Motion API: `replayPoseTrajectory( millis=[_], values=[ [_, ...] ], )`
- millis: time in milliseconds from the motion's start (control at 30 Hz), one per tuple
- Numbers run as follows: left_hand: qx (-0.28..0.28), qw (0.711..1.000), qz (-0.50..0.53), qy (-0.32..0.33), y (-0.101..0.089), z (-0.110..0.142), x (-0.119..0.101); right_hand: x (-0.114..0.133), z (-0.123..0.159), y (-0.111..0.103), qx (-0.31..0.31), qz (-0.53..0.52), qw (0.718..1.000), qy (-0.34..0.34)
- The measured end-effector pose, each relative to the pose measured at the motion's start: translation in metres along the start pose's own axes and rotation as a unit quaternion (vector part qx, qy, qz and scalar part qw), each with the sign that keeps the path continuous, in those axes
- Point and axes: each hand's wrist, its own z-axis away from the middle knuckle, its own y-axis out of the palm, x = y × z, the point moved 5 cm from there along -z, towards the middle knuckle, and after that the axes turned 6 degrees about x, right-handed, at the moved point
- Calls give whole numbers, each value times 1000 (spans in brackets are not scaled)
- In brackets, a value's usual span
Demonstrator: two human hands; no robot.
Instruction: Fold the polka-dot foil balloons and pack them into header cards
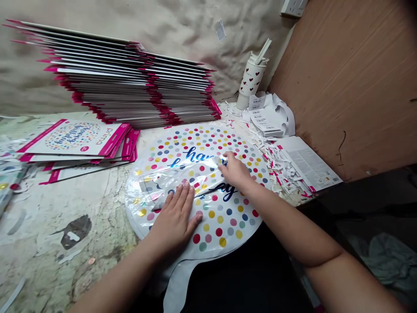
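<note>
A flat, round foil balloon [208,148] printed with coloured dots and blue script lies on the worn table in front of me. My left hand [176,217] rests flat on its lower left part, fingers stretched out and together. My right hand [235,170] sits on the balloon's middle right, fingers curled and pinching a small white sticker or tab at its fingertips. A clear film sheet [163,182] lies across the balloon under both hands. The balloon's tail [177,282] hangs over the table's front edge.
A tall stack of pink-edged packaging cards [130,82] stands at the back. More cards [78,141] lie fanned at the left. A heart-patterned tumbler with a straw [251,78], label sheets [267,115], paper scraps [280,165] and a wooden board [352,82] fill the right.
</note>
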Motion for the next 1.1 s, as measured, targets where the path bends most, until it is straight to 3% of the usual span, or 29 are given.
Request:
replayPoseTrajectory(
  millis=[67,133,200,233,333,400,467,600,733,867,900,933,1033,1100],
  values=[
    [3,1000,-1,-2,-2,1,1,14,13,1,-84,64,991,-81],
    [-1,1000,-7,-1,-3,1,-1,37,29,14,-102,124,960,-231],
    [-13,1000,-14,4,-3,1,-2,51,42,36,-22,161,923,-349],
    [-19,1000,-16,6,-3,1,-3,51,45,45,32,178,911,-371],
    [-19,1000,-18,5,-2,0,-3,28,40,52,145,215,916,-307],
    [-9,1000,-14,2,-1,1,-2,7,35,41,143,243,930,-236],
    [-1,1000,-6,2,-2,1,-2,-1,38,27,92,272,930,-229],
    [19,1000,15,6,-8,1,0,24,58,22,-3,328,857,-398],
    [52,998,38,-10,-19,-5,-3,48,71,24,-41,365,830,-419],
    [22,996,56,-61,-26,-8,1,49,108,10,-102,244,787,-557],
    [11,995,78,-55,-26,-8,2,40,112,2,-121,191,800,-555],
    [-2,994,106,-33,-24,-7,3,27,110,-5,-136,138,832,-520],
    [-34,982,170,80,-19,-5,-2,-23,89,-12,-113,27,939,-322],
    [-26,970,174,165,-16,-7,-12,-40,82,-4,-59,16,954,-294]
  ],
)
